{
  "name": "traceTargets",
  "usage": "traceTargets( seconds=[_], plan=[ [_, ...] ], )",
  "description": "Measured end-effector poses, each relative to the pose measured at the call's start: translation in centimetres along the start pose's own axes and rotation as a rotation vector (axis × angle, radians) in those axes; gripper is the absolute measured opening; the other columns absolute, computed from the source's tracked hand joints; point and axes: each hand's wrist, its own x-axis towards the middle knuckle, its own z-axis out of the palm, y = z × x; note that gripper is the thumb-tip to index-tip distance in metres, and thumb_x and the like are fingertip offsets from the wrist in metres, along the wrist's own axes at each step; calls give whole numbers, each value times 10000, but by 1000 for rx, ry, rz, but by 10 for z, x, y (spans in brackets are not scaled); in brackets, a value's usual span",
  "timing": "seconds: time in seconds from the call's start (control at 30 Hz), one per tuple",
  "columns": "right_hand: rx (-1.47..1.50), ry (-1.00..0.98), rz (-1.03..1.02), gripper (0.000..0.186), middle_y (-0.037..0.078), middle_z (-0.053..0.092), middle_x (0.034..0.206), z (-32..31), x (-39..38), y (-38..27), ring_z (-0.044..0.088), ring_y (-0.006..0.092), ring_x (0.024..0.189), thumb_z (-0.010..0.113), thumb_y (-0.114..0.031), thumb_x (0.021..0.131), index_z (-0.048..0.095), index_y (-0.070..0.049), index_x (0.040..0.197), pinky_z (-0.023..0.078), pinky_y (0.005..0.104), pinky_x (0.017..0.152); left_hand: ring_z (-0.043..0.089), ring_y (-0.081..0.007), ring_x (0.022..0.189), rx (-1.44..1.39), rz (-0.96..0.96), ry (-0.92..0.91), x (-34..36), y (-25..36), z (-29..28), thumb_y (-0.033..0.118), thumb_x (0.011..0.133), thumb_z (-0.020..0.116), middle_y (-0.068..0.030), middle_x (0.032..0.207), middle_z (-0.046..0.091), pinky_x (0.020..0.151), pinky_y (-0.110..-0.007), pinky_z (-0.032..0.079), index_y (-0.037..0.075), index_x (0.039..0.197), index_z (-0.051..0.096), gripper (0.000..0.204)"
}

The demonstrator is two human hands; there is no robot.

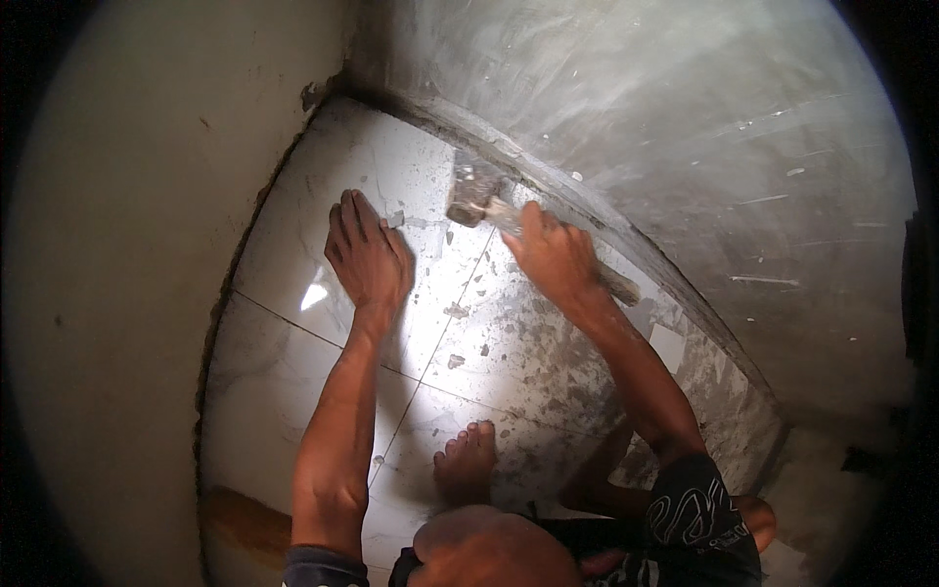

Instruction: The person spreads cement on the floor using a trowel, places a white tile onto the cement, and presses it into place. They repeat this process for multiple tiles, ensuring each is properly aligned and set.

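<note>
My right hand is wrapped round the wooden handle of a hammer. The blocky metal head, a little blurred, is over the white tiles close to the foot of the right wall. The handle's pale butt sticks out behind my fist. To the left, my left hand lies palm down on a white floor tile, fingers stretched out and close together. A small grey chip is beside its thumb. The hammer head and my left hand are apart.
Grey mortar crumbs are scattered over the tiles, thickest on the right. A small pale rectangular piece lies by the right wall. A plain wall rises on the left, with a dark gap along its foot. My bare foot is on the tiles.
</note>
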Motion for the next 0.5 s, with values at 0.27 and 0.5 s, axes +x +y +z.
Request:
traceTargets(
  seconds=[0.27,0.5],
  plan=[
    [-85,115,-133,388,153,639,693,-9,-23,28,671,321,586,736,-338,870,509,-28,927,517,415,477,284,-391,1415,-32,-25,-30,1,2,-6,188,942,447,-225,1524,332,1128,-522,239,-78,1469,336,600],
    [-101,8,-29,371,149,647,703,-5,-24,18,672,311,569,722,-350,883,500,-54,910,512,418,448,282,-391,1416,-4,-24,-40,0,-3,-4,205,948,441,-221,1519,342,1130,-523,236,-75,1470,336,603]
  ],
)
